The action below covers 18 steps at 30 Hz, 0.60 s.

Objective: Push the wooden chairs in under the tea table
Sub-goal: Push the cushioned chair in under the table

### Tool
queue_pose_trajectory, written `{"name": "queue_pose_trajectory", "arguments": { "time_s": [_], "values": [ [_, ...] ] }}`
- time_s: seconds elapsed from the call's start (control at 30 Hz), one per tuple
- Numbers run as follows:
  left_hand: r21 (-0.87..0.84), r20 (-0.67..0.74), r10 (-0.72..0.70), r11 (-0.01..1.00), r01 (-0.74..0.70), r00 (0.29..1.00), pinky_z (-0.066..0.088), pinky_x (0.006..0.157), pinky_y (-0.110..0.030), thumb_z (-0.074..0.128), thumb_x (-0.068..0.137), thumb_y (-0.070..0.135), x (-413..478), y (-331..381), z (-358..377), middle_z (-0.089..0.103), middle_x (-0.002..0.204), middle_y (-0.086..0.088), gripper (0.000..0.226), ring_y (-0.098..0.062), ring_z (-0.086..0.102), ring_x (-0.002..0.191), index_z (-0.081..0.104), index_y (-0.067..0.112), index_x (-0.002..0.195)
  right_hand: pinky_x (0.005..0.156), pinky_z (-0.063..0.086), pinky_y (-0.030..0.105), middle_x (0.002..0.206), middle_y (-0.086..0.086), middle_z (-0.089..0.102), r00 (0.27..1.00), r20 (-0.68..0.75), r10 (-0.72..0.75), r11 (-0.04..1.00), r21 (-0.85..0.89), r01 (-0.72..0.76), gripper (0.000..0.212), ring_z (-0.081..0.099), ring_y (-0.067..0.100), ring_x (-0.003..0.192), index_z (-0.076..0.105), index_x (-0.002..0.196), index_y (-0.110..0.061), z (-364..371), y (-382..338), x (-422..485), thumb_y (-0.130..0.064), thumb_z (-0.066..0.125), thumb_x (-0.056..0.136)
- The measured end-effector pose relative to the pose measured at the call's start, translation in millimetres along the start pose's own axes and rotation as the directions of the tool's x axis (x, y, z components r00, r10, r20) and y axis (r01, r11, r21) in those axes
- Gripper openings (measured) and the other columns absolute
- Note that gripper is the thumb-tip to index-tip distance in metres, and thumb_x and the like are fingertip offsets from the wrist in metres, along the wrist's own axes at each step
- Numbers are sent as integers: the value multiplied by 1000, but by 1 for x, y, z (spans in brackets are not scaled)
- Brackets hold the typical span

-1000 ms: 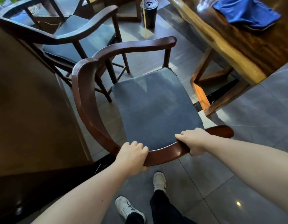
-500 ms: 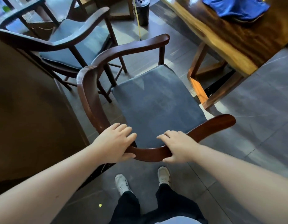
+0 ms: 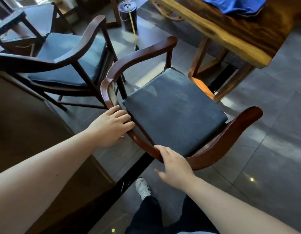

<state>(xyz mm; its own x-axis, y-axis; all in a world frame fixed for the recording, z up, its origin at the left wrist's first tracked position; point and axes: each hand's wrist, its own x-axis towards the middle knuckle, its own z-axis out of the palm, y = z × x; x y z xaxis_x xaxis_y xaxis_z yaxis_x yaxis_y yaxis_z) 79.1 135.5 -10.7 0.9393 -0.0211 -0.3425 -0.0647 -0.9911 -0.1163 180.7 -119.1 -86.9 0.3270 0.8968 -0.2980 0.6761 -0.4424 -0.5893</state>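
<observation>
Two bare hands rest on the curved back rail of the near wooden chair in the head view. The left hand lies flat on the rail's left bend, fingers spread and laid over the wood rather than curled round it. The right hand lies on the rail's middle, fingers loosely extended, thumb splayed off the rail. This chair's seat faces the tea table, its front near the table's leg, not under the top. A second chair stands to the left.
</observation>
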Motion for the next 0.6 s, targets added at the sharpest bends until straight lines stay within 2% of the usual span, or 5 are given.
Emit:
{"name": "queue_pose_trajectory", "arguments": {
  "time_s": [0.1,0.17,0.23,0.4,0.6],
  "values": [
    [-16,-6,42,999,-42,999,25,111,-41,61,83,42,18,-14,4,60,122,6,39,-22,48,120,54,27,118,84,42,34,106,-4,68,998,-46,54,984,-167,-61,53,62,24,95,48,123,-27,5,20,1,-35,66,73],
    [-6,31,59,998,-59,998,34,103,-38,57,83,43,26,-19,3,64,113,13,29,-19,53,111,57,31,110,69,37,33,91,-1,71,994,23,106,940,-327,-93,35,65,26,88,52,103,-28,-3,31,6,-41,62,72],
    [1,44,69,998,-69,997,40,96,-37,53,83,47,29,-22,2,66,105,14,24,-18,57,103,59,33,103,63,36,33,87,2,70,977,134,165,897,-432,-92,28,66,28,86,52,87,-26,-13,37,14,-48,57,70],
    [5,46,64,998,-64,997,42,90,-36,49,83,51,28,-21,4,67,102,16,26,-16,58,99,60,35,100,65,42,33,89,-1,70,929,345,133,907,-420,26,25,66,27,88,53,81,-27,-20,44,27,-47,54,66],
    [-67,-18,102,992,-103,995,45,79,-37,44,84,55,58,19,-11,68,96,8,31,-22,61,91,55,28,94,68,43,30,90,-2,69,887,414,204,891,-454,7,20,65,25,91,53,84,-26,-62,85,6,-33,59,66]
  ]
}}
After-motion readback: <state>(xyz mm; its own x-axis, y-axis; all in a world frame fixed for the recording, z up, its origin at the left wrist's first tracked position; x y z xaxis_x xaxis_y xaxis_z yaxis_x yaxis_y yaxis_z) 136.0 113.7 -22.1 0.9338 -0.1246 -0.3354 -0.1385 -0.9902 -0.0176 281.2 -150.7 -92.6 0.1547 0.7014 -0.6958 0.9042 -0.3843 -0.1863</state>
